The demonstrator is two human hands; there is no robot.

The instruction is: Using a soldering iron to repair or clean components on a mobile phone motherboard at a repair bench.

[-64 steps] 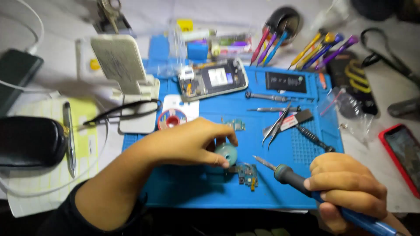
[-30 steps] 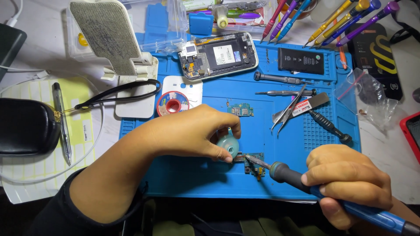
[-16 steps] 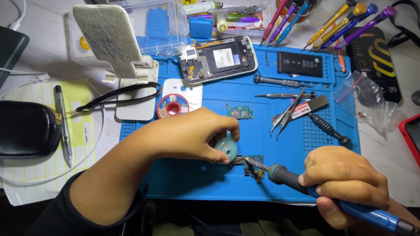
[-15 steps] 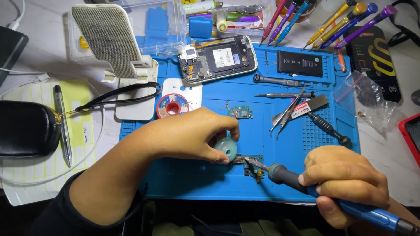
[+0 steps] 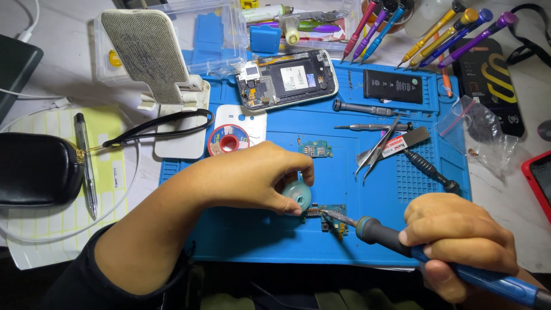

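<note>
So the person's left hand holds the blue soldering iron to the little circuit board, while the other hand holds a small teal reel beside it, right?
Not quite: the head view shows the right hand gripping the blue soldering iron, its tip on the little circuit board. The left hand holds the small teal reel beside the board.

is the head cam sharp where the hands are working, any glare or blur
Head view: sharp on the left hand, the round teal spool and the blue-handled soldering iron in the right hand; even overhead light, soft shadows on the blue mat; mild glare on clear plastic boxes; corners slightly bent.
</note>
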